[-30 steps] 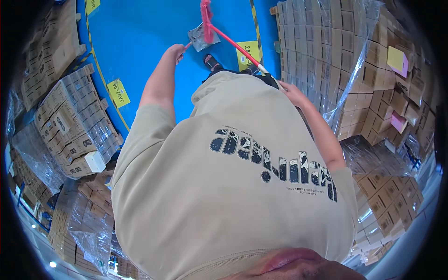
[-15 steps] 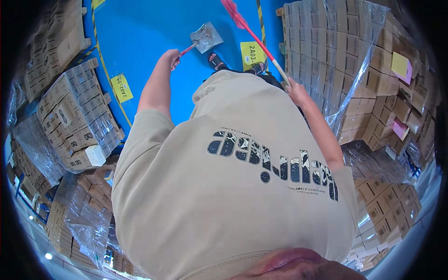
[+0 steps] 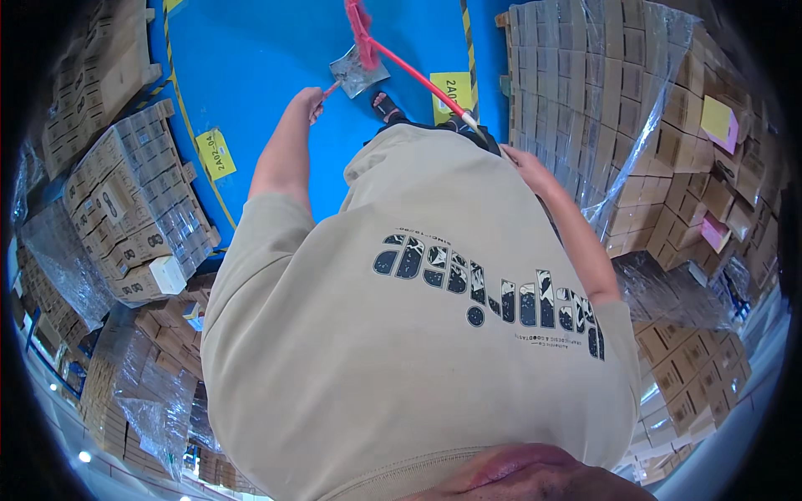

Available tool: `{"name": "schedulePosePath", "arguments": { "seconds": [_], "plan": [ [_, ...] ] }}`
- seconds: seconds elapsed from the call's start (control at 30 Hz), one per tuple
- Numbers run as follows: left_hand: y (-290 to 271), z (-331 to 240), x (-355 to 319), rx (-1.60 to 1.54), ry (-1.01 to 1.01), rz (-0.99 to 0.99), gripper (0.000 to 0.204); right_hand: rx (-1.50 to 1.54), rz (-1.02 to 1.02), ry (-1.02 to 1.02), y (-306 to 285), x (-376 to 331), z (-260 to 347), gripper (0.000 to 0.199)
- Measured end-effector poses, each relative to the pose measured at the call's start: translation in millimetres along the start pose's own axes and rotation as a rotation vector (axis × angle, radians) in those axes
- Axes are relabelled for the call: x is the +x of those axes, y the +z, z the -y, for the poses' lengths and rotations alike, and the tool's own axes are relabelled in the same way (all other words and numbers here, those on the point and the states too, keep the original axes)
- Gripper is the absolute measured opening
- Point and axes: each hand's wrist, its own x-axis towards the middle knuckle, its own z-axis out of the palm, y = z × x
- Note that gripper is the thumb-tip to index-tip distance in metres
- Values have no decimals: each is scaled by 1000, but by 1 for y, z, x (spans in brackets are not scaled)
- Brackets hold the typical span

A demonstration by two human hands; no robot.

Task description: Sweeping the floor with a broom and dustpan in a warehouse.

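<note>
My left hand [image 3: 311, 105] is closed round the thin handle of a metal dustpan [image 3: 354, 78], held low ahead of me by my sandalled foot. My right hand [image 3: 524, 167] grips the pale end of a broom [image 3: 415, 78] with a red handle and a pink-red bristle head. That head overlaps the dustpan's far edge; whether it touches the pan I cannot tell. The broom handle slants from my right side to the far left. My shirt hides part of my lower body and the other foot.
Stacked cartons on wooden pallets [image 3: 142, 192] line the left. A tall film-wrapped carton stack [image 3: 576, 108] stands on the right. Yellow floor labels [image 3: 216, 154] and black-and-yellow tape lines [image 3: 470, 42] mark the blue floor [image 3: 251, 50].
The broom head has swung left and nearer, from the right of the dustpan to over it. My right hand has shifted slightly left. The dustpan has moved a little left.
</note>
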Motion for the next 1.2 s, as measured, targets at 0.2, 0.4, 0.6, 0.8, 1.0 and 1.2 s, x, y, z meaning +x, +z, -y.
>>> {"name": "schedulePosePath", "arguments": {
  "seconds": [0.2,0.4,0.6,0.8,1.0,1.2],
  "plan": [
    [-7,12,-4,-10,-2,-17,17,-308,-214,53,-8,-20,9,46],
    [-23,23,-22,-43,-4,-11,17,-383,-106,216,-7,-14,-9,48],
    [-25,24,-19,19,6,-28,15,-334,-118,-11,8,12,-15,43],
    [-14,22,-11,-59,11,5,17,31,140,140,-16,16,30,38],
    [-14,23,-13,-27,38,-50,21,-256,-143,-51,-17,-17,26,44],
    [-11,29,-12,-48,-8,-39,22,-241,-128,234,-39,-45,12,48]
  ]
}}
